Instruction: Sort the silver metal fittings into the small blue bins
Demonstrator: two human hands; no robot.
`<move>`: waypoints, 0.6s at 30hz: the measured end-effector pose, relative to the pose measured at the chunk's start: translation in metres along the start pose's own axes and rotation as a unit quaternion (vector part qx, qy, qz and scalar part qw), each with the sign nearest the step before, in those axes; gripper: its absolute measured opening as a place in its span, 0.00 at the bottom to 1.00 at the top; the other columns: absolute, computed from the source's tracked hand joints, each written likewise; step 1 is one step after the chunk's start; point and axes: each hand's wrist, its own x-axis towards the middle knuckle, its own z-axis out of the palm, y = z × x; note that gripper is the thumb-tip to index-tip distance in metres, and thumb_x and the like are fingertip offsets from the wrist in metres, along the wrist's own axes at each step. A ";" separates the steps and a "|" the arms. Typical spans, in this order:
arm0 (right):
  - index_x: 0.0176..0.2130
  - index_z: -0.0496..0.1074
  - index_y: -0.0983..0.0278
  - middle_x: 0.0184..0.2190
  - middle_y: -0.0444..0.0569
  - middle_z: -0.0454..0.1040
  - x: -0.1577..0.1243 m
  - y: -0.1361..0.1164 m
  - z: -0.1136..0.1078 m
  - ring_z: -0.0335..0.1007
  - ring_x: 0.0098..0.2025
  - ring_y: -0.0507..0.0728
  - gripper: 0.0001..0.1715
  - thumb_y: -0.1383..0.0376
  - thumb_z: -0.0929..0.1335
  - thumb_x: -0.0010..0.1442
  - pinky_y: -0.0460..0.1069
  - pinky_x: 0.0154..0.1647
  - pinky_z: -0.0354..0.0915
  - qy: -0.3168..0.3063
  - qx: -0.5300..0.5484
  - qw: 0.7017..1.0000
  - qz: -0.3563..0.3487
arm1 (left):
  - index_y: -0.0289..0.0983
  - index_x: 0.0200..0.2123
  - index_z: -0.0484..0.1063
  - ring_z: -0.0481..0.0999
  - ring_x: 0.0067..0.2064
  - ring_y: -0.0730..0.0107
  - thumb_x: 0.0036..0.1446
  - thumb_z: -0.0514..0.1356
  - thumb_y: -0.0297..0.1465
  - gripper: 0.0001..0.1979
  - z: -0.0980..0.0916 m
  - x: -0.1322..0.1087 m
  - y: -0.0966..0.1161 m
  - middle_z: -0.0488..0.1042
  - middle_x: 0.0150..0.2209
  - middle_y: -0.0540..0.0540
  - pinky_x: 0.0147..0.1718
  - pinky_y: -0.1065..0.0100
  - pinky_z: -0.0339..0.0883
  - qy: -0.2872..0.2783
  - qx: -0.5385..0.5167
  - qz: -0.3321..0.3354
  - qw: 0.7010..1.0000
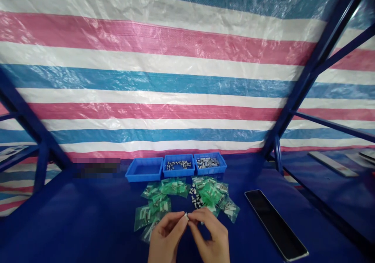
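My left hand and my right hand meet fingertip to fingertip at the lower middle of the head view. A small shiny metal piece shows between them, pinched by the thumb and finger of my left hand, with my right fingertips touching its other side. Just beyond my hands lie green-tinted plastic bags of metal parts on the left and more such bags on the right. Loose small metal parts lie beside the right-hand bags.
Three blue trays stand behind the bags: a bare one at left, two with small metal parts. A black tablet-like slab lies at right on the blue table. Blue metal posts rise at both sides before a striped sheet.
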 end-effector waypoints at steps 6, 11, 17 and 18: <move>0.40 0.76 0.60 0.31 0.48 0.78 -0.002 -0.001 -0.002 0.75 0.31 0.56 0.10 0.73 0.68 0.62 0.47 0.33 0.71 0.014 0.000 1.000 0.021 | 0.37 0.25 0.80 0.80 0.32 0.67 0.33 0.77 0.40 0.17 0.001 -0.003 -0.006 0.81 0.26 0.48 0.35 0.73 0.74 -0.032 0.013 0.013 0.999; 0.39 0.75 0.60 0.31 0.47 0.77 0.001 0.001 -0.010 0.75 0.31 0.55 0.09 0.74 0.69 0.61 0.46 0.32 0.70 -0.011 -0.009 1.000 0.011 | 0.38 0.30 0.81 0.81 0.37 0.62 0.37 0.76 0.41 0.18 0.001 -0.007 -0.017 0.82 0.32 0.46 0.40 0.70 0.74 -0.039 0.046 0.077 0.995; 0.33 0.76 0.62 0.27 0.47 0.74 -0.003 0.001 -0.006 0.71 0.29 0.54 0.09 0.65 0.67 0.64 0.46 0.30 0.66 -0.046 0.071 0.987 0.134 | 0.40 0.31 0.81 0.80 0.38 0.62 0.41 0.74 0.41 0.15 -0.003 -0.006 -0.018 0.81 0.33 0.48 0.41 0.71 0.74 -0.024 0.086 0.123 0.988; 0.33 0.77 0.63 0.27 0.47 0.74 -0.005 0.002 -0.004 0.70 0.29 0.54 0.11 0.63 0.67 0.65 0.45 0.30 0.66 -0.048 0.097 0.981 0.162 | 0.40 0.31 0.80 0.80 0.39 0.62 0.42 0.73 0.41 0.14 -0.004 -0.005 -0.017 0.81 0.34 0.47 0.41 0.71 0.74 -0.026 0.096 0.133 0.986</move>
